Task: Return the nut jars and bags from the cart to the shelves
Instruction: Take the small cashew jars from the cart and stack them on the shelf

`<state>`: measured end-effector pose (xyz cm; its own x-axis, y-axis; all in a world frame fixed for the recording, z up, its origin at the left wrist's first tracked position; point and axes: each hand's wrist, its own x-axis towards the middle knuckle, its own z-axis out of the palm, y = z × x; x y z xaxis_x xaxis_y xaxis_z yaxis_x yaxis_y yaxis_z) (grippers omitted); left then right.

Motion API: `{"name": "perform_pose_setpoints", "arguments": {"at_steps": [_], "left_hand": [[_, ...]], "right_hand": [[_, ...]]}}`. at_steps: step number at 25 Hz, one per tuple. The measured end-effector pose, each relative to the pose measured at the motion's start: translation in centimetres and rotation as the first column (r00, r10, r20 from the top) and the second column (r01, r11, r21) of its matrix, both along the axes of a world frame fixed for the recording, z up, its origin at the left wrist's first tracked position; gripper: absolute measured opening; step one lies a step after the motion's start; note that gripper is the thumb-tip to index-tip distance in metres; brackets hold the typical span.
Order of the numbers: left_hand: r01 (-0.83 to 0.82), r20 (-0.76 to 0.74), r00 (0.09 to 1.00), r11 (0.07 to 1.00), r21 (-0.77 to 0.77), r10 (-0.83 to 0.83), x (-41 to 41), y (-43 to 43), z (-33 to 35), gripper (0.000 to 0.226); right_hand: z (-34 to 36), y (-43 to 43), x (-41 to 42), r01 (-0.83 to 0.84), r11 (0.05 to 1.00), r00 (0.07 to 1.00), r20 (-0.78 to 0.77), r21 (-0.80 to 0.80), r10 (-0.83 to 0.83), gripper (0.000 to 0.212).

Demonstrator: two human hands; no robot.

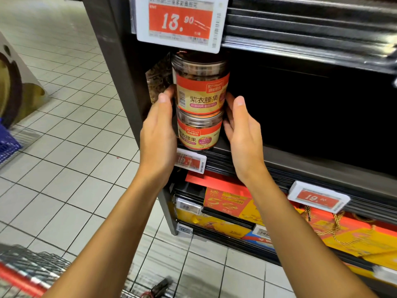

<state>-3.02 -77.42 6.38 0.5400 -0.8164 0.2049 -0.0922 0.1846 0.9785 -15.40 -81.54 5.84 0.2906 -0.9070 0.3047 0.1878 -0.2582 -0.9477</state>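
Now — upper jar (200, 91) atop lower jar (198, 132), shelf (300, 164) left end — open room rightward.

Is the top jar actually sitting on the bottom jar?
Touching. The head view shows the top jar resting straight on the bottom jar, with no gap visible between them.

The left hand (158, 134) and right hand (245, 134) are bare, with short plain nails (163, 97); back from the grip, both forearms (120, 222) are uncovered.
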Motion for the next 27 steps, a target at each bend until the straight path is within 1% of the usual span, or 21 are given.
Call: {"name": "perform_pose_setpoints", "arguments": {"at_steps": [3, 5, 8, 9, 11, 12, 14, 15, 18, 20, 21, 22, 23, 24, 26, 27], "left_hand": [[0.012, -0.036, 0.999, 0.999, -0.032, -0.013, 0.0, -0.1, 0.2, 0.045], [0.009, -0.074, 0.997, 1.000, -0.026, -0.011, 0.0, 0.0, 0.3, 0.041], [0.038, -0.099, 0.994, 0.999, 0.017, -0.036, -0.1, 0.3, 0.0, 0.033], [0.055, -0.097, 0.994, 0.998, 0.020, -0.053, 0.0, 0.2, -0.2, 0.038], [0.078, -0.098, 0.992, 0.996, 0.032, -0.074, 0.0, 0.0, 0.0, 0.051], [0.079, -0.094, 0.993, 0.996, 0.034, -0.075, 0.0, -0.1, 0.1, 0.051], [0.094, -0.075, 0.993, 0.994, 0.058, -0.090, 0.2, -0.2, 0.4, 0.043], [0.106, -0.073, 0.992, 0.991, 0.087, -0.100, 0.3, -0.2, 0.7, 0.038], [0.092, -0.073, 0.994, 0.983, 0.160, -0.081, -0.6, 0.7, 1.6, 0.033], [-0.037, -0.096, 0.994, 0.972, 0.232, 0.060, -1.9, 3.1, 3.0, 0.033], [-0.093, -0.133, 0.982, 0.958, 0.273, 0.134, -2.6, 5.2, 4.1, 0.027], [-0.102, -0.182, 0.969, 0.945, 0.311, 0.164, -3.3, 7.7, 5.3, 0.022], [-0.077, -0.224, 0.961, 0.937, 0.340, 0.160, -3.9, 10.7, 6.5, 0.024], [-0.040, -0.271, 0.952, 0.934, 0.356, 0.144, -4.5, 14.2, 7.8, 0.027], [-0.013, -0.335, 0.931, 0.927, 0.374, 0.148, -5.6, 21.4, 9.6, 0.031], [-0.062, -0.346, 0.914, 0.916, 0.397, 0.212, -5.9, 25.8, 10.5, 0.031]], "right_hand": [[0.0, -0.2, 0.0, 0.026, 1.000, 0.998, 0.048, 0.012, -0.027, 0.024], [-0.4, -0.2, 0.0, 0.038, 0.999, 0.997, 0.066, -0.003, -0.038, 0.024], [-1.0, 0.1, 0.5, 0.072, 0.997, 0.996, -0.056, -0.029, -0.074, 0.028], [-1.0, 0.2, 0.7, 0.089, 0.996, 0.993, -0.072, -0.025, -0.091, 0.029], [-0.9, 0.1, 0.9, 0.103, 0.995, 0.994, -0.041, -0.003, -0.103, 0.021], [-0.8, 0.0, 1.0, 0.113, 0.994, 0.993, -0.034, 0.004, -0.113, 0.021], [-0.6, -0.2, 1.0, 0.118, 0.993, 0.992, -0.044, 0.014, -0.117, 0.028], [-0.4, -0.3, 0.9, 0.104, 0.994, 0.993, -0.067, 0.023, -0.102, 0.028], [0.4, 0.1, 0.2, 0.108, 0.993, 0.964, -0.251, 0.045, -0.093, 0.021], [1.4, 2.0, -1.1, 0.116, 0.988, 0.945, -0.318, 0.099, -0.079, 0.025], [2.1, 3.6, -1.9, 0.097, 0.987, 0.940, -0.338, 0.131, -0.048, 0.028], [3.1, 5.7, -2.6, 0.057, 0.987, 0.932, -0.363, 0.152, 0.002, 0.027], [4.3, 7.9, -3.2, -0.015, 0.986, 0.915, -0.395, 0.164, 0.080, 0.025], [5.5, 10.4, -3.7, -0.127, 0.975, 0.890, -0.413, 0.182, 0.193, 0.023], [7.9, 15.0, -4.1, -0.365, 0.895, 0.814, -0.379, 0.256, 0.440, 0.021], [9.2, 17.7, -3.8, -0.474, 0.830, 0.751, -0.358, 0.293, 0.555, 0.019]]}}
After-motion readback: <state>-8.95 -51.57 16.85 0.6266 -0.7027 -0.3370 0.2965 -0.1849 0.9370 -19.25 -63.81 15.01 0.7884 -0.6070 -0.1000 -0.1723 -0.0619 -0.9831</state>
